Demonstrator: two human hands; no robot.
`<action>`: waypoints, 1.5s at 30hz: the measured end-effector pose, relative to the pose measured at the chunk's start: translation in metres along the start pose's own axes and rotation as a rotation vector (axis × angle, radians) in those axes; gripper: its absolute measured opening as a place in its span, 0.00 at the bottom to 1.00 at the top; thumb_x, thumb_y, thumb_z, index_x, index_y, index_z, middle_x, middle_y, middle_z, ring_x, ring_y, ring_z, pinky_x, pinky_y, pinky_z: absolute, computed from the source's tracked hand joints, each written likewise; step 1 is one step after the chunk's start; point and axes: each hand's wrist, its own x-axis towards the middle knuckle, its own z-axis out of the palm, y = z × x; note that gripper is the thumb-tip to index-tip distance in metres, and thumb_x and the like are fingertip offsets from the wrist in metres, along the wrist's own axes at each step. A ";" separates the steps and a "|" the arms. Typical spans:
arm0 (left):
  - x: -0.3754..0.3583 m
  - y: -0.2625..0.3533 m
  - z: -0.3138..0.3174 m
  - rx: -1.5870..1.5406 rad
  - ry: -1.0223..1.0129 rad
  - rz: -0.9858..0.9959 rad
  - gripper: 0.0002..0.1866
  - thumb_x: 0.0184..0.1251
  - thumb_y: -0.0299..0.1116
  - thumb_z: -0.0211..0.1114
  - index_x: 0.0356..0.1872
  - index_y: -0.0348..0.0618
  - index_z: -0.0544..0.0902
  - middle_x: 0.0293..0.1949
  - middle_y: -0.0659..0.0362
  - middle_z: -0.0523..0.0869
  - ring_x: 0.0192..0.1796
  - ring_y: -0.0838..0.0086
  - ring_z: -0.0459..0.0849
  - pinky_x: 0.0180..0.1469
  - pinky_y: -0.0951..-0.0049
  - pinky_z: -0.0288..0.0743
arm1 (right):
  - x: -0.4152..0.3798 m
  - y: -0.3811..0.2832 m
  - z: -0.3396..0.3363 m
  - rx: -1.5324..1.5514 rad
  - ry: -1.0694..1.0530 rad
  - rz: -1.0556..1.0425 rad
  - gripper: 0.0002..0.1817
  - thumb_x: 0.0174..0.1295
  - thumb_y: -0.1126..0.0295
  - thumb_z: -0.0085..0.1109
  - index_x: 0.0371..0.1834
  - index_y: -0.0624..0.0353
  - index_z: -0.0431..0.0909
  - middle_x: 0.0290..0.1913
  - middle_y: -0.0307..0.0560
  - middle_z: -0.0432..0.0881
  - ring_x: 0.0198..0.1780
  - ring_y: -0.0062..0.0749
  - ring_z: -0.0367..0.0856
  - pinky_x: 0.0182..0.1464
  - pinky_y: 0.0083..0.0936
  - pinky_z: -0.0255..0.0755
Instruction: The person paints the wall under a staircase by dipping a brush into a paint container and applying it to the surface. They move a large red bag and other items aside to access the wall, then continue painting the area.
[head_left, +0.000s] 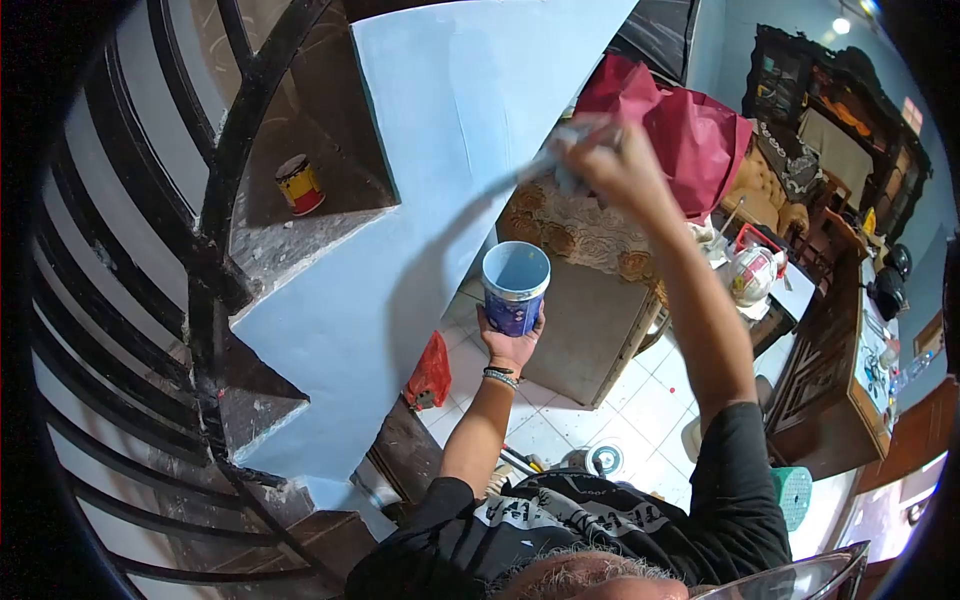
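Note:
My left hand (512, 345) cups a purple paint can (514, 312) from below, fingers around its base. The can is upright, and its inner wall is coated light blue. Raised at the right edge of the light blue stair-side wall (455, 90), my right hand (612, 160) is closed around a paintbrush (568, 172). Motion smears the brush, and its tip points left toward the wall. A long shadow of the arm and brush falls across the painted surface.
A small red and yellow tin (300, 186) stands on a stair step at left, beside black railings (150, 345). Dark red bags (690, 135) sit on a cloth-covered cabinet (570, 330). Below are a red plastic bag (430, 372) and a green stool (792, 497).

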 end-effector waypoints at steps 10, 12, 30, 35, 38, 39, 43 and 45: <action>-0.009 0.007 -0.017 0.000 0.049 0.019 0.48 0.57 0.71 0.58 0.69 0.43 0.68 0.63 0.45 0.75 0.61 0.49 0.77 0.54 0.52 0.80 | 0.048 -0.024 0.014 -0.061 0.081 -0.007 0.19 0.63 0.56 0.64 0.30 0.64 0.87 0.21 0.48 0.85 0.22 0.25 0.83 0.28 0.25 0.77; -0.007 0.008 -0.012 0.001 0.044 0.027 0.48 0.56 0.71 0.59 0.69 0.43 0.68 0.63 0.45 0.75 0.61 0.49 0.77 0.54 0.52 0.80 | 0.066 -0.052 0.004 0.028 0.149 -0.108 0.19 0.65 0.57 0.63 0.29 0.65 0.86 0.21 0.47 0.85 0.20 0.24 0.82 0.25 0.22 0.76; 0.006 0.007 0.004 -0.003 0.000 -0.014 0.48 0.56 0.70 0.61 0.69 0.42 0.69 0.62 0.45 0.76 0.62 0.49 0.76 0.54 0.52 0.81 | 0.103 -0.045 -0.024 -0.056 0.151 -0.247 0.20 0.67 0.57 0.60 0.26 0.63 0.84 0.19 0.44 0.82 0.18 0.23 0.81 0.22 0.22 0.76; 0.010 0.003 0.011 -0.022 -0.022 -0.038 0.47 0.55 0.68 0.63 0.69 0.42 0.69 0.62 0.45 0.76 0.62 0.50 0.76 0.55 0.53 0.80 | 0.144 -0.122 -0.034 -0.136 0.305 -0.174 0.18 0.63 0.63 0.59 0.29 0.71 0.84 0.22 0.52 0.85 0.21 0.31 0.83 0.24 0.29 0.75; 0.008 0.004 0.016 -0.028 -0.005 -0.040 0.47 0.56 0.68 0.62 0.69 0.43 0.69 0.62 0.45 0.76 0.61 0.51 0.76 0.55 0.53 0.81 | 0.138 -0.128 -0.046 -0.143 0.221 -0.162 0.18 0.61 0.61 0.61 0.30 0.71 0.85 0.23 0.52 0.84 0.22 0.32 0.82 0.25 0.30 0.75; 0.005 0.005 0.016 -0.029 -0.010 -0.040 0.47 0.56 0.68 0.62 0.69 0.43 0.69 0.61 0.45 0.76 0.61 0.51 0.76 0.54 0.54 0.81 | 0.131 -0.113 -0.050 -0.145 0.162 -0.279 0.16 0.64 0.61 0.58 0.33 0.65 0.85 0.22 0.47 0.83 0.21 0.26 0.80 0.24 0.24 0.72; 0.004 0.009 0.010 -0.019 0.002 -0.024 0.47 0.55 0.69 0.62 0.68 0.43 0.69 0.61 0.46 0.76 0.61 0.51 0.76 0.53 0.54 0.81 | 0.078 -0.078 -0.032 -0.055 0.035 -0.109 0.16 0.66 0.59 0.60 0.33 0.63 0.85 0.20 0.43 0.82 0.20 0.21 0.80 0.23 0.20 0.74; 0.001 0.012 0.006 -0.014 0.013 -0.019 0.47 0.55 0.69 0.62 0.68 0.43 0.70 0.61 0.45 0.76 0.61 0.50 0.77 0.52 0.54 0.81 | 0.074 -0.060 -0.015 -0.063 0.029 -0.083 0.17 0.64 0.59 0.63 0.32 0.66 0.85 0.22 0.47 0.84 0.21 0.24 0.83 0.24 0.23 0.78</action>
